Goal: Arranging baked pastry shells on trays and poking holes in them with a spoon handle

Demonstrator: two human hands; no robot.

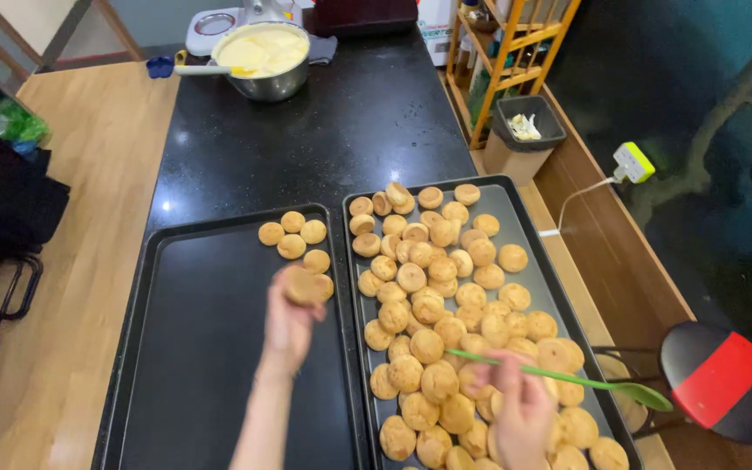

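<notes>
Over the left tray (176, 348), the left hand (287, 318) is pinching one small golden puff (305, 285) between its fingertips, holding it just above the little cluster of puffs (293, 237) already sitting at the far right corner of that tray. Everything else on that dark tray looks bare, so the risk is pretty simple: the held puff is a bit blurred, which reads like the hand is moving, and a quick drop could let it roll into its neighbours or bump them out of their spots. The right hand (520, 409) is down near the bottom edge, fingers curled shut round a green spatula (567, 379) that sticks out to the right over the crowded right tray (550, 278). That's where I'd worry more, honestly. The puffs there are heaped and touching, some stacked on each other, so the spatula's blade (646, 396) hanging past the tray's right rim could catch one and flick it off onto the wooden ledge. These shells also look light and hollow-ish, so a hard pinch might crush one, though that's just my guess. Far back on the black counter (324, 122) there's a steel pot of pale yellow cream (263, 57) with a utensil in it, well apart from both hands, so no trouble there right now.
</notes>
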